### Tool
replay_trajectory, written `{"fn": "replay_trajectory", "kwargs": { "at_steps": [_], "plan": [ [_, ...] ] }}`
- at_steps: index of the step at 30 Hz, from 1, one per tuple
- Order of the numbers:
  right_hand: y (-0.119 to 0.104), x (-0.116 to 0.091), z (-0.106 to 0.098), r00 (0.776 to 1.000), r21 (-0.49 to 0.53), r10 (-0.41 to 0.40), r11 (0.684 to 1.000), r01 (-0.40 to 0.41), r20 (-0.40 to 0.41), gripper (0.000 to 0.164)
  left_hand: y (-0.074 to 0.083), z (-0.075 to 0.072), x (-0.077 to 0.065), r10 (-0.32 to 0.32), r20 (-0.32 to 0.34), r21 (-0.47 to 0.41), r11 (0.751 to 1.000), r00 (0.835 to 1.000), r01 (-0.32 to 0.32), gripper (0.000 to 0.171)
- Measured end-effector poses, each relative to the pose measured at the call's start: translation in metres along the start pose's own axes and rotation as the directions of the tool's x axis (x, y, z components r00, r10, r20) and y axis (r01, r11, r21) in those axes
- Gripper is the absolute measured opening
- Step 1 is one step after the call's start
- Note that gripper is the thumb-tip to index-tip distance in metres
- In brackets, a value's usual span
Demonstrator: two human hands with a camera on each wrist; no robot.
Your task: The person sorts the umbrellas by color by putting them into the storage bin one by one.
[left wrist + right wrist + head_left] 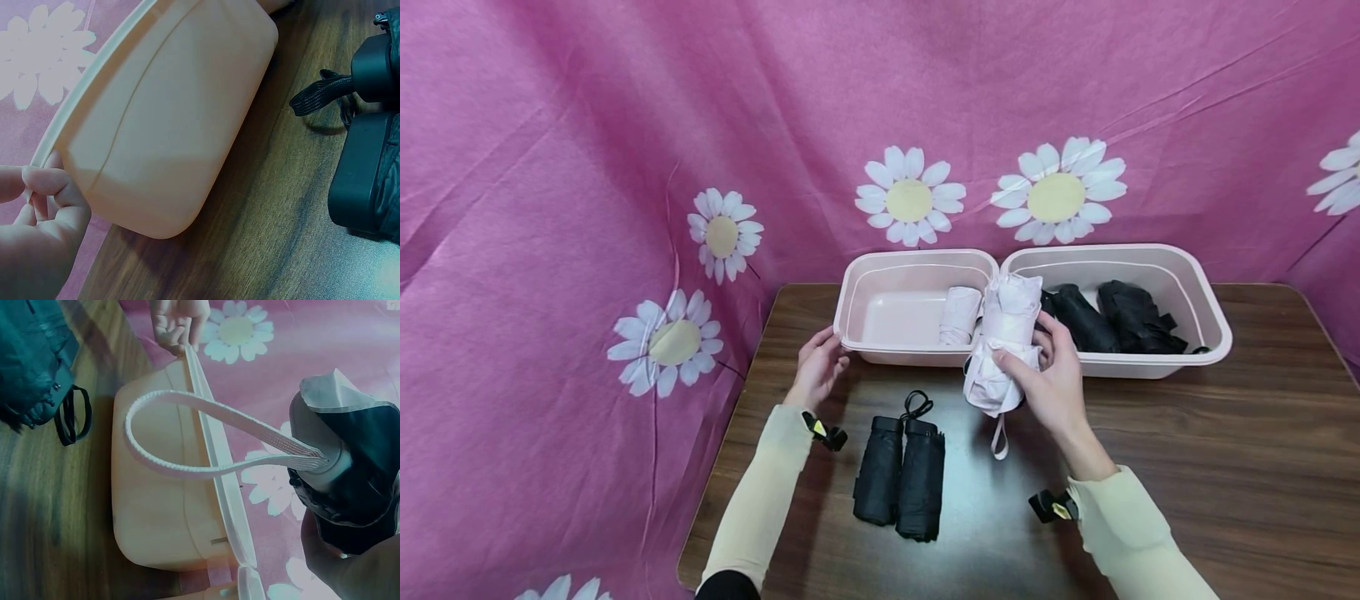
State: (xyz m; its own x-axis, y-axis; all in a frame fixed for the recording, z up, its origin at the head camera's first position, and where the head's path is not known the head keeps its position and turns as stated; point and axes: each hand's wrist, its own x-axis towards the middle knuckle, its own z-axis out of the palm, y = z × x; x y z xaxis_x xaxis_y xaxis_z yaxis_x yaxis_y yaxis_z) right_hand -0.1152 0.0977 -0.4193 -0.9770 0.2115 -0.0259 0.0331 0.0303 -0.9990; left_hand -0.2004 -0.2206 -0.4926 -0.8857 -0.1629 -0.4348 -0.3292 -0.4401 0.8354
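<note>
My right hand (1054, 390) grips a folded pale pink umbrella (1006, 325) over the spot where two basins meet. Its wrist strap (169, 464) hangs in a loop, and a dark underside shows in the right wrist view. With thumb and fingers, my left hand (818, 368) pinches the rim of the left pale pink plastic basin (880, 354) at its near left corner. Inside that basin lies another pale rolled umbrella (959, 312). Two black folded umbrellas (877, 473) lie side by side on the table in front, their straps pointing toward the basins.
A second pale pink basin (1213, 329) stands at the right, holding several dark folded umbrellas (1084, 321). Both basins are on a brown wooden table (1262, 433). Behind hangs a pink cloth (820, 100) printed with daisies.
</note>
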Motion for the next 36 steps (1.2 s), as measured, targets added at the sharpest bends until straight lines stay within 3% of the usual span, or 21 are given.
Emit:
{"fn": "replay_trajectory", "kwargs": {
  "at_steps": [13,20,36],
  "plan": [
    [-0.005,0.018,0.008,0.997,0.194,0.063,0.978,-0.069,0.035,0.070,-0.002,-0.001,0.003,0.001,0.010,0.007,1.000,1.000,-0.001,0.043],
    [-0.006,0.027,0.012,0.997,0.304,0.041,0.951,-0.058,0.063,0.068,-0.003,-0.002,0.005,0.003,0.012,0.006,1.000,1.000,-0.003,0.043],
    [-0.001,0.049,0.028,0.990,0.318,0.017,0.946,-0.061,0.140,0.067,-0.002,-0.003,0.004,-0.003,0.011,0.003,1.000,1.000,0.003,0.041]
  ]
}}
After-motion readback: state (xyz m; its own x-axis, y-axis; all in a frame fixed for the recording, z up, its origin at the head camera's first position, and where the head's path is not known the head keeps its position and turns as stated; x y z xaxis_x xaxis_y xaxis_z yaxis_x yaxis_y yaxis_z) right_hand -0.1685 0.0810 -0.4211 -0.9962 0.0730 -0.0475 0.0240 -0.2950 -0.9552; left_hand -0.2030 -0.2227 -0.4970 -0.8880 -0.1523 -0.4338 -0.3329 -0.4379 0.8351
